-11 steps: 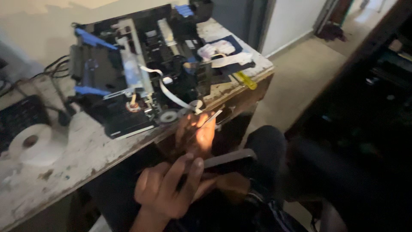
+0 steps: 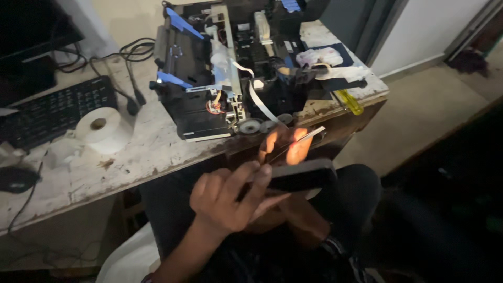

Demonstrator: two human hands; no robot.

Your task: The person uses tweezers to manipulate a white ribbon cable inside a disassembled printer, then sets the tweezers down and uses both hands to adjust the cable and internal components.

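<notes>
Counting the things on the tabletop (image 2: 157, 157)

Sitting there are one opened printer (image 2: 220, 73), one keyboard (image 2: 52, 110), one paper roll (image 2: 99, 128), one mouse (image 2: 15, 178) and one yellow-handled screwdriver (image 2: 350, 101); two hands are showing.

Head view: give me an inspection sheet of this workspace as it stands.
Surface: worn, stained white desk.
Job's things: dark phone with its light on; thin flat strip, lit; opened printer with white ribbon cable.
Clutter: paper roll, yellow-handled screwdriver, crumpled tissue.
Grippers: left hand grips the phone; right hand pinches the strip.
Cables: black leads loop behind the keyboard; mouse cord trails off the edge.
Surroundings: dim floor, white wall.
</notes>
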